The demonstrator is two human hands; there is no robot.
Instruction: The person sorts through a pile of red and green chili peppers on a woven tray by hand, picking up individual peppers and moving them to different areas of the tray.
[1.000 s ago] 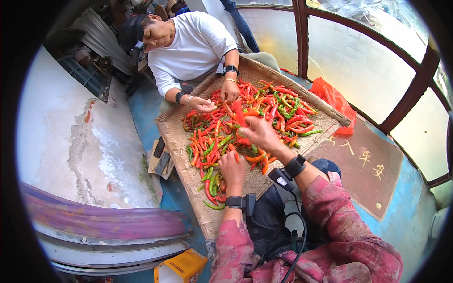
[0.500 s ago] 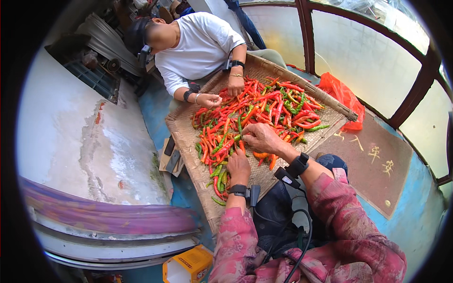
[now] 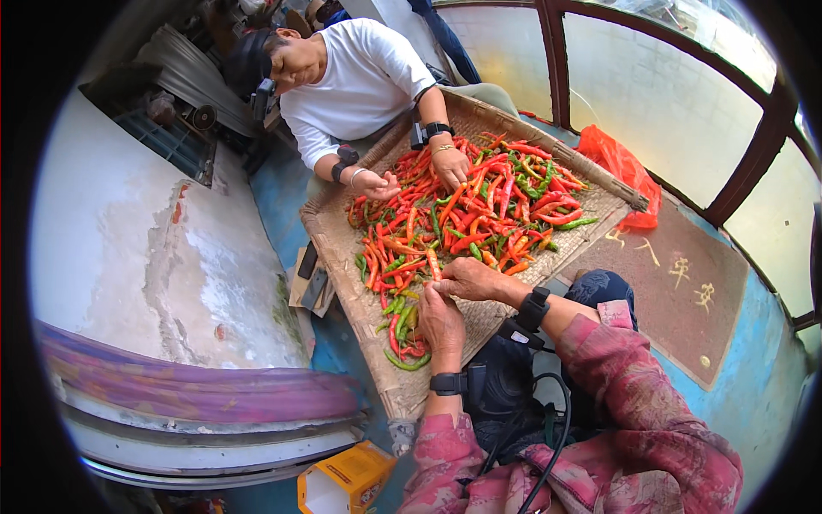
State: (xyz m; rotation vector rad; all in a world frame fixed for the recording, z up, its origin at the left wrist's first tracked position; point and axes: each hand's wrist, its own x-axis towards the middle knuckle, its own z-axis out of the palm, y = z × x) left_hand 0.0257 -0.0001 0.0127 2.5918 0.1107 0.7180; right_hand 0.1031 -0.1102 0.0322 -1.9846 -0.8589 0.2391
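A heap of red, orange and green chili peppers (image 3: 492, 201) lies on a woven bamboo tray (image 3: 342, 248). Over its near part my two hands meet. The fingers of my left hand (image 3: 442, 324) are closed around the lower end of an orange-red chili pepper (image 3: 434, 264), whose body points away from me. My right hand (image 3: 473, 280) is closed in a pinch at that same end, its fingertips against the left ones; they hide the stem. Just left of my left hand lie green and red peppers (image 3: 401, 330) near the tray's edge.
Across the tray sits a person in a white top (image 3: 360, 77), with one hand (image 3: 449, 165) on the peppers and another hand (image 3: 377, 184) above them. A red plastic bag (image 3: 621, 167) lies beside the tray at right. A yellow box (image 3: 347, 475) stands at lower left.
My hands have drawn closer to me and come together at one pepper. The other person's hand at right has reached down into the heap; their hand at left has opened.
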